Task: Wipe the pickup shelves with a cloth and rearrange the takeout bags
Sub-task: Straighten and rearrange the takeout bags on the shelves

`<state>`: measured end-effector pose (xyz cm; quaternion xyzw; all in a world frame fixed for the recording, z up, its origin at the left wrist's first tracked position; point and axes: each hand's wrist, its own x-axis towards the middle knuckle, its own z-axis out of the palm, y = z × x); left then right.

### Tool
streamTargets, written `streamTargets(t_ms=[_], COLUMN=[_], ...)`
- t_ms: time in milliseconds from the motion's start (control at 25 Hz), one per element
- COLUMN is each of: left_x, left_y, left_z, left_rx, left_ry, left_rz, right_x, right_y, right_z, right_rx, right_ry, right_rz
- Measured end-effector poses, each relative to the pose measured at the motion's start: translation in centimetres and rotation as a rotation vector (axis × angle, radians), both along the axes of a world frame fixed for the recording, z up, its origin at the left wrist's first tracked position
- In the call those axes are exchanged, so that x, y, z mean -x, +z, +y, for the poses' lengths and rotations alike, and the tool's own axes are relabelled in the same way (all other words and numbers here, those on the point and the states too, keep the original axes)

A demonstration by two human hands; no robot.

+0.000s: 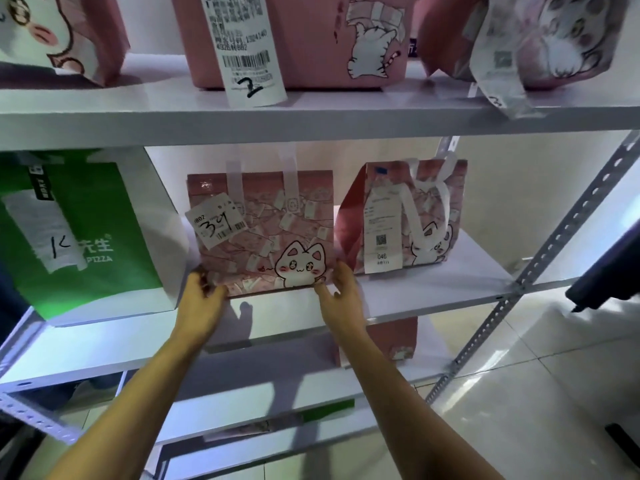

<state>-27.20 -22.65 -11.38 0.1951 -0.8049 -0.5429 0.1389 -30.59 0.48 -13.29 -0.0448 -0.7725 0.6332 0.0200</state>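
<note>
Two bare forearms are showing, rising from the bottom of the frame toward its centre. The left hand and right hand are wearing no gloves, rings or watch.

We see dim, bluish indoor light, with glare on the glossy floor tiles. Hand shadows fall on the middle shelf. Edges bow and blur, and printed labels stay soft.

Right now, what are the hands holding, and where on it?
Both hands hold the pink cat bag by its bottom corners: the left hand at the lower left, the right hand at the lower right.
</note>
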Motion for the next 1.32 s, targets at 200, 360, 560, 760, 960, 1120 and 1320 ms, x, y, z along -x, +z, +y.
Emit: streamTargets(t_ms=[200, 360, 560, 760, 960, 1120, 1320], left_x=[-0.8, -1.3, -2.1, -3.2, -5.7, -7.3, -9.5], left_y=[-1.2, -1.9, -1.6, -1.5, -2.2, -3.1, -4.6], left_z=[1.0, 2.0, 4.2, 5.5, 7.7, 9.4, 10.6], left_rx=[-0.014, 0.016, -0.014, -0.010, 0.146, 0.237, 0.281], left_ry=[0.042, 0.139, 0.152, 0.182, 0.031, -0.028, -0.079], left_rz=[0.068, 0.068, 0.147, 0.134, 0.192, 0.165, 0.106], right_x=[-0.2, 0.6, 3.5, 4.9, 4.2, 0.5, -3.4], right_y=[-0.1, 0.1, -0.1, -0.9, -1.9, -3.1, -5.1], right_z=[4.1, 8.0, 10.8, 11.8, 11.7, 10.4, 9.2], right_rx=[0.106, 0.118, -0.006, -0.082, -0.030, -0.005, -0.009], right_ry=[-0.210, -0.444, -0.300, -0.257, -0.227, -0.209, -0.207], right_rz=[0.093, 0.123, -0.001, -0.010, 0.016, 0.213, 0.294])
